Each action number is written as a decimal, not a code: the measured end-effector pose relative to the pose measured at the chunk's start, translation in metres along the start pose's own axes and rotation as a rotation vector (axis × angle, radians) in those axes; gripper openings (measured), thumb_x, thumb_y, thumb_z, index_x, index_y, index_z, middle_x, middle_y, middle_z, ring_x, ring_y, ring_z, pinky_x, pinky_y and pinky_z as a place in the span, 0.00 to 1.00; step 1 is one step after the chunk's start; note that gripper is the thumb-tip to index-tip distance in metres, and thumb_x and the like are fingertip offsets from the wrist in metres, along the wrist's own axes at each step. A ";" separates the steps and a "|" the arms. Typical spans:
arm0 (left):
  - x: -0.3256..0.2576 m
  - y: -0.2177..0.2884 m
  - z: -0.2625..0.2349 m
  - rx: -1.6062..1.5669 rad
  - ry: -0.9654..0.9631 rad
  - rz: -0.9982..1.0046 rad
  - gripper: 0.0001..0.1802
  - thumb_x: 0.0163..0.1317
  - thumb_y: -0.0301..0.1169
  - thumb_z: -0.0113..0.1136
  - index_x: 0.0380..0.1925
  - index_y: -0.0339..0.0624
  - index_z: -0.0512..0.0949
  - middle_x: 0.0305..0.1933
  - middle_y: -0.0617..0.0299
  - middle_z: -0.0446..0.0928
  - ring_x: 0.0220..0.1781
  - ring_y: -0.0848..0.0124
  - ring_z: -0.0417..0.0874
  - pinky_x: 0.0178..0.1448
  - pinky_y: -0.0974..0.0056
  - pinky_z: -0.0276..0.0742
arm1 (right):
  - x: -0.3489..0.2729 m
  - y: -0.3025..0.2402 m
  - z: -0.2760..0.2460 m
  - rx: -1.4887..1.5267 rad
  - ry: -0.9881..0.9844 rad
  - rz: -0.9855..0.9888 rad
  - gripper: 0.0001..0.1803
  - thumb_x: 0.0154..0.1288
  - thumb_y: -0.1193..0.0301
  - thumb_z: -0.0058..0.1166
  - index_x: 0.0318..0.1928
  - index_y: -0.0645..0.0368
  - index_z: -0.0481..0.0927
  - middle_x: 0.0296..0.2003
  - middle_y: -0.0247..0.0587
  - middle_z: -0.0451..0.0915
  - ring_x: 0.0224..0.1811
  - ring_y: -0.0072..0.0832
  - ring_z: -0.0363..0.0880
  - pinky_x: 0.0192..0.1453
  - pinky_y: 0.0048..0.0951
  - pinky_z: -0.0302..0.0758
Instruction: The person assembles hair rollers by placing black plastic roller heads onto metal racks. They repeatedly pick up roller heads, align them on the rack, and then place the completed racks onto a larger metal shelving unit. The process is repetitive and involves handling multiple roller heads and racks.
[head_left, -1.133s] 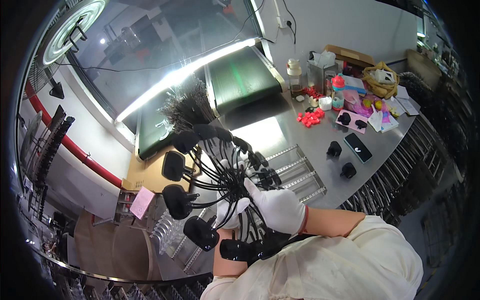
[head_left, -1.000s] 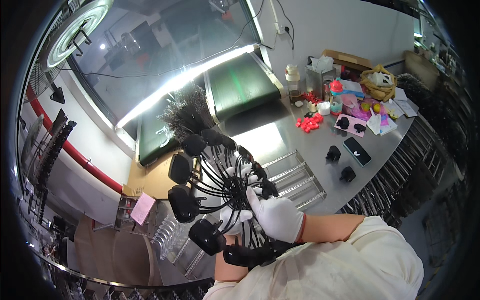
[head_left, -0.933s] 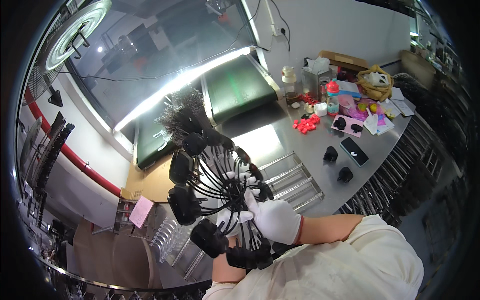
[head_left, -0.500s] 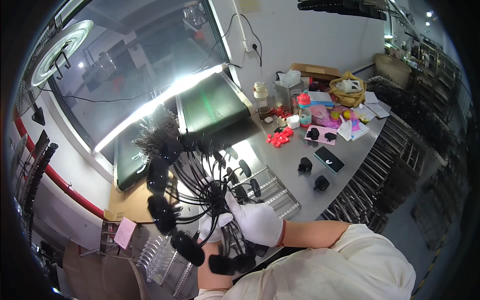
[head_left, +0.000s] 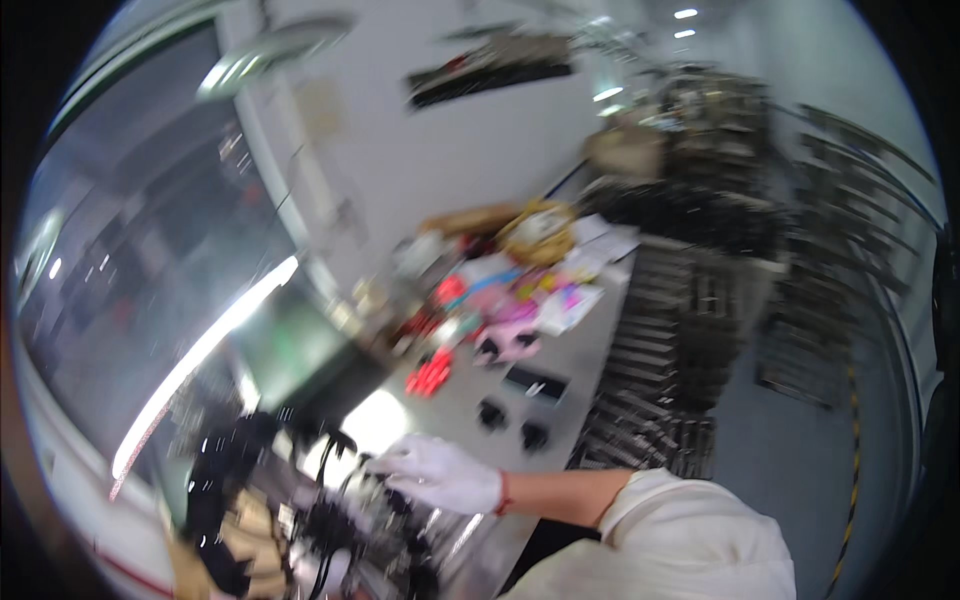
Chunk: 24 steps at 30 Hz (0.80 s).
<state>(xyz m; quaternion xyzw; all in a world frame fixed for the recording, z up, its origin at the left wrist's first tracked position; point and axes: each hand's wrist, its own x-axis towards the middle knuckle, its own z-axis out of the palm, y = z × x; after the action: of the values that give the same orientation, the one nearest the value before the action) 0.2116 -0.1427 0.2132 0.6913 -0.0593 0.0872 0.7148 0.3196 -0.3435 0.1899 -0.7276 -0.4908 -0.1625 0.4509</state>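
A bundle of black, glossy rounded pieces on thin black stems [head_left: 325, 525] fills the lower left, smeared by motion. Low in the bundle shows a patch of white glove, my left hand [head_left: 327, 572], closed around the stems; most of it is hidden. My right hand [head_left: 435, 474], also white-gloved, reaches in from the right. Its fingertips point left at the bundle's right side, touching or very near the black pieces. Blur keeps me from seeing whether they pinch one.
Beyond my hands runs a metal table [head_left: 455, 410] with red pieces [head_left: 430, 373], a phone [head_left: 537, 384], two black parts [head_left: 534, 435] and a yellow bag [head_left: 540, 235]. A bright tube lamp [head_left: 205, 355] stands left. Racks of dark rods [head_left: 640, 370] flank the table's right edge.
The view has swung right and up, so the bundle sits lower and further left. My right hand has shifted from the bundle's gathered middle to its right side.
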 end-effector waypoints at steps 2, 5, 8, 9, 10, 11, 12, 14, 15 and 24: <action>0.006 0.008 0.002 0.075 -0.034 -0.121 0.46 0.53 0.29 0.77 0.71 0.44 0.63 0.64 0.45 0.74 0.69 0.50 0.76 0.71 0.46 0.76 | 0.016 0.012 -0.024 0.087 0.053 -0.041 0.26 0.73 0.67 0.59 0.70 0.43 0.77 0.69 0.50 0.71 0.59 0.45 0.79 0.63 0.45 0.77; 0.025 0.011 0.012 0.136 -0.139 -0.285 0.44 0.54 0.30 0.76 0.71 0.42 0.65 0.64 0.45 0.74 0.69 0.51 0.76 0.71 0.47 0.75 | 0.017 0.023 -0.041 0.045 -0.061 -0.027 0.34 0.64 0.67 0.67 0.70 0.46 0.75 0.74 0.51 0.62 0.68 0.46 0.71 0.69 0.41 0.74; 0.033 0.007 0.009 0.167 -0.201 -0.391 0.42 0.55 0.30 0.75 0.70 0.41 0.67 0.64 0.44 0.75 0.69 0.51 0.76 0.72 0.48 0.75 | 0.015 0.037 -0.035 -0.083 -0.082 -0.038 0.39 0.56 0.67 0.72 0.70 0.47 0.74 0.71 0.49 0.64 0.66 0.47 0.72 0.65 0.42 0.77; 0.034 0.004 0.007 0.168 -0.215 -0.426 0.41 0.56 0.31 0.75 0.70 0.40 0.67 0.64 0.44 0.75 0.69 0.51 0.77 0.72 0.49 0.75 | 0.012 0.033 -0.044 -0.080 -0.063 -0.031 0.38 0.53 0.67 0.73 0.67 0.48 0.76 0.64 0.49 0.68 0.63 0.48 0.74 0.61 0.43 0.79; 0.036 0.003 0.007 0.171 -0.225 -0.451 0.41 0.56 0.31 0.74 0.69 0.40 0.68 0.64 0.44 0.76 0.69 0.51 0.77 0.72 0.49 0.74 | 0.011 0.036 -0.046 -0.124 -0.084 -0.004 0.37 0.53 0.67 0.72 0.66 0.49 0.77 0.62 0.49 0.69 0.61 0.48 0.75 0.60 0.43 0.79; 0.037 0.002 0.004 0.176 -0.233 -0.475 0.40 0.56 0.31 0.74 0.69 0.39 0.68 0.64 0.44 0.76 0.69 0.51 0.77 0.72 0.49 0.74 | 0.012 0.042 -0.046 -0.168 -0.106 0.021 0.36 0.54 0.68 0.71 0.66 0.49 0.77 0.59 0.49 0.69 0.60 0.48 0.75 0.59 0.44 0.80; 0.038 0.001 0.003 0.176 -0.237 -0.504 0.40 0.57 0.32 0.74 0.69 0.39 0.69 0.63 0.44 0.76 0.69 0.52 0.77 0.72 0.50 0.74 | 0.013 0.048 -0.046 -0.208 -0.134 0.045 0.35 0.54 0.68 0.70 0.65 0.49 0.77 0.57 0.48 0.70 0.58 0.48 0.76 0.57 0.44 0.80; 0.037 -0.001 -0.002 0.174 -0.239 -0.553 0.38 0.58 0.32 0.73 0.68 0.38 0.70 0.63 0.43 0.77 0.68 0.52 0.77 0.73 0.50 0.73 | 0.015 0.055 -0.049 -0.232 -0.121 -0.047 0.31 0.54 0.73 0.64 0.62 0.52 0.79 0.51 0.50 0.70 0.51 0.49 0.78 0.49 0.46 0.80; 0.037 -0.003 -0.005 0.168 -0.244 -0.574 0.38 0.58 0.33 0.73 0.68 0.37 0.71 0.63 0.43 0.77 0.68 0.52 0.78 0.73 0.51 0.73 | 0.016 0.056 -0.055 -0.228 -0.202 0.008 0.28 0.55 0.73 0.63 0.60 0.53 0.79 0.49 0.51 0.71 0.49 0.49 0.79 0.48 0.47 0.79; 0.031 -0.002 -0.048 -0.020 -0.343 -0.352 0.39 0.56 0.32 0.74 0.68 0.41 0.69 0.64 0.40 0.74 0.69 0.48 0.75 0.73 0.44 0.71 | -0.045 0.126 -0.070 0.225 -1.156 0.338 0.11 0.58 0.80 0.60 0.42 0.59 0.81 0.33 0.45 0.77 0.34 0.39 0.78 0.42 0.38 0.77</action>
<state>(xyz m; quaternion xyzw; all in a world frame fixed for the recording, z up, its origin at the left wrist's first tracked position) 0.2408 -0.0934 0.2163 0.6884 -0.0595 -0.1580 0.7054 0.4215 -0.4397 0.1345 -0.7137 -0.5480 0.3850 0.2054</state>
